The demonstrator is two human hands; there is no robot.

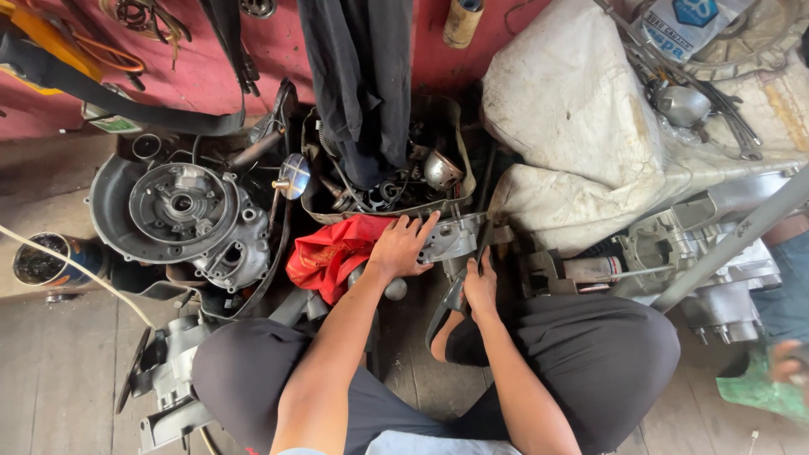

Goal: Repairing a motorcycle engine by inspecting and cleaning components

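Observation:
I sit cross-legged on a wooden floor. My left hand (pixel 403 247) rests with fingers spread on a grey metal engine part (pixel 452 239) in front of me, next to a crumpled red cloth (pixel 331 253). My right hand (pixel 481 285) is closed around a dark tool or handle (pixel 456 297) just below that part; its end is hidden by my fingers. A round metal knob (pixel 394 289) lies under my left wrist.
An engine casing (pixel 187 212) lies at the left, with a tin can (pixel 49 260) beyond it. A tray of small parts (pixel 383 187) stands ahead under hanging dark cloth. White sacks (pixel 581 118) and another engine block (pixel 716 253) are at the right. Another person's hand (pixel 788 361) shows at the right edge.

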